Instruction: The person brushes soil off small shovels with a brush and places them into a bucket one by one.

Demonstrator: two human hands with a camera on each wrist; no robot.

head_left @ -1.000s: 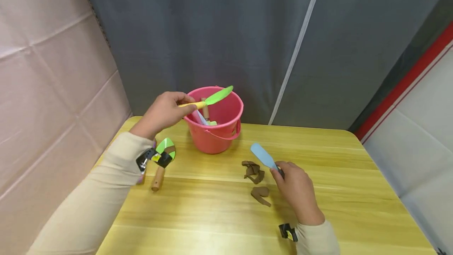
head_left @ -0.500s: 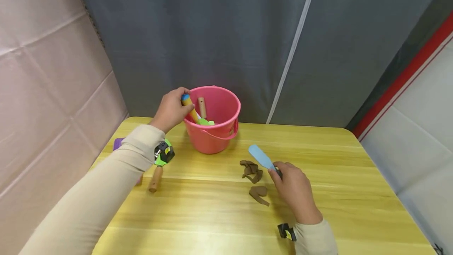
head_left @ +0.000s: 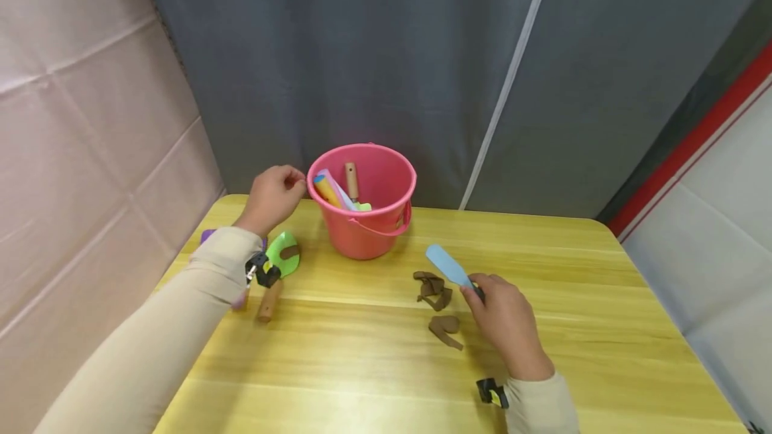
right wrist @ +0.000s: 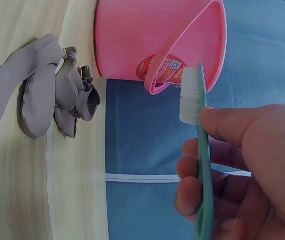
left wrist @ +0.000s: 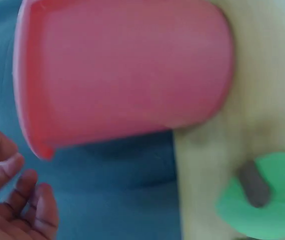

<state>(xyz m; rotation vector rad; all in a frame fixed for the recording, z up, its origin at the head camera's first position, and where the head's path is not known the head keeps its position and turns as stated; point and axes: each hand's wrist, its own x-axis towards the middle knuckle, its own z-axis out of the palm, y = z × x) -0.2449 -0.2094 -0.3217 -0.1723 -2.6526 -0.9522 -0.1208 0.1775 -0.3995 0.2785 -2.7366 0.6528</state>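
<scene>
My left hand (head_left: 273, 198) holds nothing, its fingers loosely bent, just left of the rim of a pink bucket (head_left: 362, 236). Inside the bucket a yellow handle with a blue end (head_left: 328, 191), a pinkish-lilac tool (head_left: 338, 187) and a wooden handle (head_left: 352, 181) lean against the wall. Lower right, my right hand (head_left: 505, 317) grips a light blue brush (head_left: 447, 264) by its handle; the right wrist view shows its white bristles (right wrist: 190, 96). Beside the brush lie brown clay-like scraps (head_left: 433, 290) and a curved brown piece (head_left: 445, 331).
Under my left wrist a green trowel (head_left: 283, 254) with a wooden handle lies on the wooden table (head_left: 338, 367), a brown piece on its blade. A purple tool (head_left: 207, 235) beside it is partly hidden by the sleeve. A grey curtain (head_left: 362, 52) hangs behind the table.
My left hand has lowered the yellow-handled green tool into the bucket, let go of it and drawn back left past the rim. The right hand with the brush has hardly moved.
</scene>
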